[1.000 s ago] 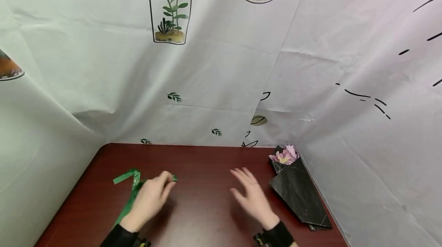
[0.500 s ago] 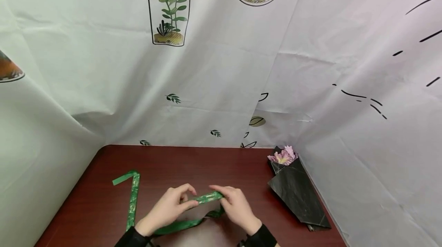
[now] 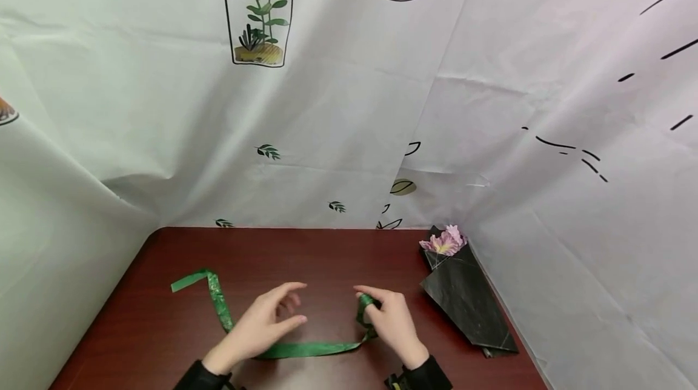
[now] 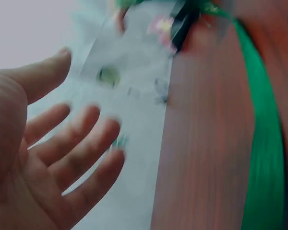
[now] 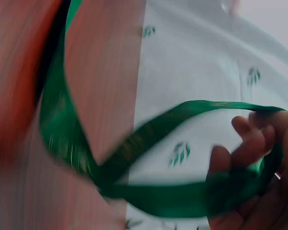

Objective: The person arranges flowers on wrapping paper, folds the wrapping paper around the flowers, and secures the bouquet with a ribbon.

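Observation:
A long green ribbon (image 3: 311, 350) with gold print runs across the table from the left and rises to my right hand (image 3: 397, 324). That hand holds the ribbon's end between thumb and fingers. In the right wrist view the ribbon (image 5: 153, 139) makes a loop, crossing itself left of the curled fingers (image 5: 247, 153). My left hand (image 3: 267, 323) hovers over the ribbon with thumb and fingers spread apart and nothing between them. Its open palm (image 4: 33, 191) fills the lower left of the left wrist view, the ribbon passing at the right.
At the table's right side lies a flat black paper wrap (image 3: 471, 296) with a pink flower (image 3: 446, 241) showing at its top. The ribbon's folded tail (image 3: 188, 282) lies on the reddish-brown table (image 3: 294, 257) at left. White printed cloth (image 3: 327, 105) hangs behind and on both sides.
The ribbon piece was in the left hand, then stretched between both hands. Now the left has let go and the right holds it, slightly farther right. The ribbon on the table has shifted.

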A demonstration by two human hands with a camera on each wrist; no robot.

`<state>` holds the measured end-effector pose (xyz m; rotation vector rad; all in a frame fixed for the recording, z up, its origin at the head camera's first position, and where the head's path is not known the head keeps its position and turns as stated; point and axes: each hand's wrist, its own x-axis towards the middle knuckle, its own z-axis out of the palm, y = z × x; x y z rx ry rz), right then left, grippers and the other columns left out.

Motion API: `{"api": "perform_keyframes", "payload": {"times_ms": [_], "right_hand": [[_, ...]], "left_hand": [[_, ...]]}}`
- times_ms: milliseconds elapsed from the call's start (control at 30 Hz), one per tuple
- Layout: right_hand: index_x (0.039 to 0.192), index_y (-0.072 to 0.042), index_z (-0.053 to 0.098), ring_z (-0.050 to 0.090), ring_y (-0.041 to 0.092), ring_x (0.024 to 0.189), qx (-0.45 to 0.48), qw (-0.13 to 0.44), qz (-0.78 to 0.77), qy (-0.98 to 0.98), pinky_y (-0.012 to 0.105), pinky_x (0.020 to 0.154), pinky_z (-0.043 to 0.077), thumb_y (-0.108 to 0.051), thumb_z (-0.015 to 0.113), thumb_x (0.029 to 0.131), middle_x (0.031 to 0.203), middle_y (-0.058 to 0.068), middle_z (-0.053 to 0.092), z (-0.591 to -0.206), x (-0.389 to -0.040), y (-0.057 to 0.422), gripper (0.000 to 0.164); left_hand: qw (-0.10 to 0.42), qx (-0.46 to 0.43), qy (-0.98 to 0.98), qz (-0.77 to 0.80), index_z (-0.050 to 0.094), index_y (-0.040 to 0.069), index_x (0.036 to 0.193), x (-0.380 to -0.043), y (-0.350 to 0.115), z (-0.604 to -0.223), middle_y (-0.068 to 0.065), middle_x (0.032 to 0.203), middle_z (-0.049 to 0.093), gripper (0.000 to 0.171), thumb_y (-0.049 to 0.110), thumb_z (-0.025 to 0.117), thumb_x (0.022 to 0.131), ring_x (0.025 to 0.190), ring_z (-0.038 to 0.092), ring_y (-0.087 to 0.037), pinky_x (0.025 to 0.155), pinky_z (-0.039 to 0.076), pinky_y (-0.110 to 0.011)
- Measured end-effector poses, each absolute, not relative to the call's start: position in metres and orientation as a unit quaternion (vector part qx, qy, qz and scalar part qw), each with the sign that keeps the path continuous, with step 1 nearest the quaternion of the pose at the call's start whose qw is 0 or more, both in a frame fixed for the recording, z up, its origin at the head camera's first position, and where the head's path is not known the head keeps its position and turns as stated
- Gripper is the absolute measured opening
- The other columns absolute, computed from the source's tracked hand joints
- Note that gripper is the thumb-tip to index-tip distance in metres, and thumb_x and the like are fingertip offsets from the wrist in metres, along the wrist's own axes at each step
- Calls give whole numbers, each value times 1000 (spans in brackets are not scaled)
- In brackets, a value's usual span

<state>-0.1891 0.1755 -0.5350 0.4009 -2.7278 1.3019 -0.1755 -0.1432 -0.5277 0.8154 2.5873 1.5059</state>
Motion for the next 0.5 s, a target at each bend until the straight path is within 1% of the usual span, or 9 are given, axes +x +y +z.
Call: {"api": "perform_keyframes", "payload": {"times_ms": [33, 67, 133, 200, 233, 267, 367, 433, 500], "right_hand": [[140, -24, 79, 19, 5, 54, 148, 44, 416, -896, 27, 55, 21, -2, 67, 108, 97, -2, 79, -534, -187, 168, 41], [143, -23, 77, 15, 5, 56, 165, 42, 404, -899, 29, 56, 20, 0, 66, 108, 95, -3, 77, -533, -185, 162, 43], [149, -19, 73, 15, 5, 57, 194, 40, 389, -900, 29, 58, 20, -1, 68, 108, 75, -6, 61, -531, -181, 149, 45], [155, -16, 68, 15, 4, 56, 217, 36, 375, -900, 28, 58, 19, -9, 71, 110, 66, -9, 41, -532, -178, 138, 45], [157, -15, 66, 15, 4, 56, 224, 33, 372, -900, 27, 59, 19, -14, 71, 111, 64, -10, 35, -534, -177, 134, 45], [158, -14, 64, 15, 3, 55, 230, 32, 372, -899, 26, 58, 19, -18, 72, 111, 63, -12, 32, -535, -175, 132, 47], [162, -13, 59, 14, 3, 53, 250, 19, 379, -891, 26, 56, 17, -34, 73, 111, 62, -15, 28, -540, -172, 130, 57], [164, -16, 57, 13, 4, 53, 268, 6, 394, -879, 27, 55, 17, -40, 71, 111, 62, -14, 27, -542, -172, 134, 60], [165, -21, 56, 15, 4, 53, 285, -13, 408, -867, 28, 55, 19, -44, 69, 111, 63, -13, 29, -543, -174, 140, 60]], "left_hand": [[16, 266, 834, 483, 53, 14, 161, -174, -133, -528, 1, 124, 69, 59, 36, 74, 110, 105, 68, -15, 88, 58, -35], [18, 269, 834, 481, 50, 15, 164, -173, -123, -529, 0, 130, 69, 63, 40, 72, 111, 114, 69, -18, 95, 58, -37], [33, 272, 829, 487, 43, 16, 170, -172, -106, -530, 0, 139, 68, 69, 45, 67, 112, 127, 67, -25, 105, 56, -42], [45, 275, 821, 498, 40, 16, 172, -171, -94, -533, 0, 139, 69, 70, 46, 64, 113, 130, 67, -27, 109, 54, -45], [47, 275, 816, 506, 40, 15, 172, -171, -90, -535, 1, 136, 70, 70, 44, 65, 113, 128, 68, -26, 109, 54, -45], [43, 274, 813, 512, 42, 14, 171, -171, -88, -536, 3, 130, 72, 69, 41, 67, 112, 123, 70, -23, 108, 55, -44], [40, 262, 800, 537, 52, 9, 164, -169, -91, -538, 7, 112, 78, 61, 24, 74, 109, 99, 74, -15, 86, 59, -35], [31, 255, 798, 546, 58, 8, 159, -169, -99, -537, 8, 101, 80, 56, 13, 76, 107, 85, 74, -12, 74, 55, -29], [5, 251, 801, 544, 63, 8, 154, -170, -110, -536, 8, 96, 82, 52, 6, 77, 104, 77, 74, -9, 67, 52, -26]]}}
